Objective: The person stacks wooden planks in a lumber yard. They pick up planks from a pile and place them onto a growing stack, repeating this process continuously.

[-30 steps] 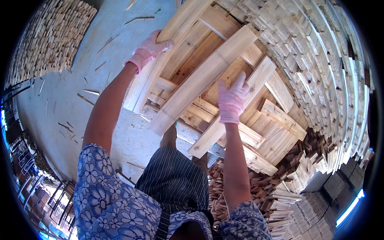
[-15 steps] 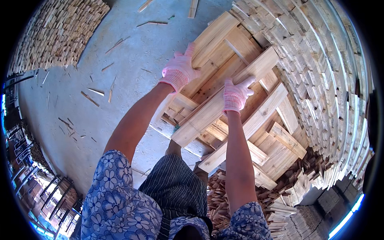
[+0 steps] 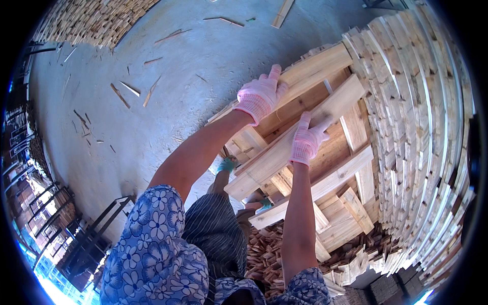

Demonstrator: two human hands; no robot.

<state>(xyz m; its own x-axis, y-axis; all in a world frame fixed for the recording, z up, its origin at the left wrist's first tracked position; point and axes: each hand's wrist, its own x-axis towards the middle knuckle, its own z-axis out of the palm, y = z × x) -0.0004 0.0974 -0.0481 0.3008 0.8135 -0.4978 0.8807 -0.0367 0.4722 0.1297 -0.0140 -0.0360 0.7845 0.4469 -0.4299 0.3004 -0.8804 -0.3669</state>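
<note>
My left hand (image 3: 262, 95), in a pink knitted glove, grips the far-left edge of a pale wooden board (image 3: 317, 68), its thumb on the top face. My right hand (image 3: 308, 140), gloved alike, holds a long wooden plank (image 3: 274, 160) by its near-right edge. The thumb lies over the plank, and the other fingertips are partly hidden. Both pieces lie slantwise over a pile of boards. Nearer me, another plank (image 3: 335, 177) runs roughly parallel, with a short block (image 3: 356, 209) beyond its right side.
A tall curved stack of timber (image 3: 406, 132) walls the right side. Loose offcuts (image 3: 264, 254) heap beside my legs. Wood slivers (image 3: 120, 95) litter the concrete floor (image 3: 168, 112). Another timber stack (image 3: 96, 20) stands far left, and dark metal frames (image 3: 99, 223) stand lower left.
The view has swung, shifting the pile and both hands rightward in the picture, while the floor slivers moved up. Both hands stay on the same two pieces of wood.
</note>
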